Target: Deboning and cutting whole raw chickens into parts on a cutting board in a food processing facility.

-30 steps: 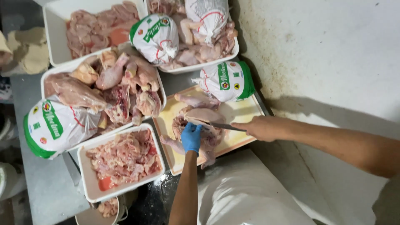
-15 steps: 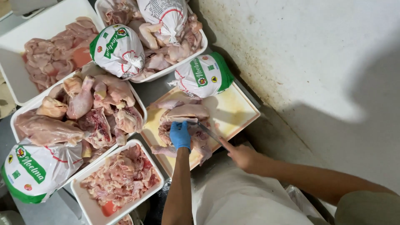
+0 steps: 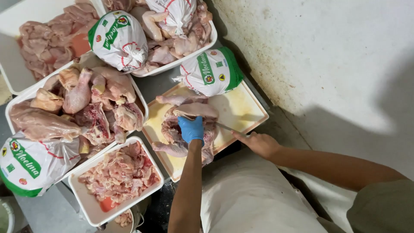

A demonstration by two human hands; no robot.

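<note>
A raw whole chicken [image 3: 177, 129] lies on a pale yellow cutting board [image 3: 241, 108]. My left hand [image 3: 191, 129], in a blue glove, presses down on the bird's middle. My bare right hand [image 3: 258, 143] grips a knife [image 3: 228, 127] whose blade runs into the chicken under the gloved hand. A bagged chicken in white and green wrap [image 3: 211, 71] rests at the board's far edge.
White trays surround the board: cut pieces [image 3: 118, 177] in front left, chicken parts [image 3: 86, 108] to the left, more meat and wrapped birds [image 3: 118, 39] behind. Another wrapped chicken [image 3: 26, 166] lies far left. A white wall [image 3: 323, 56] borders the right.
The view has swung, so the board and trays sit lower and further right in the picture. My hands keep their hold on chicken and knife, the knife hand drawn back a little.
</note>
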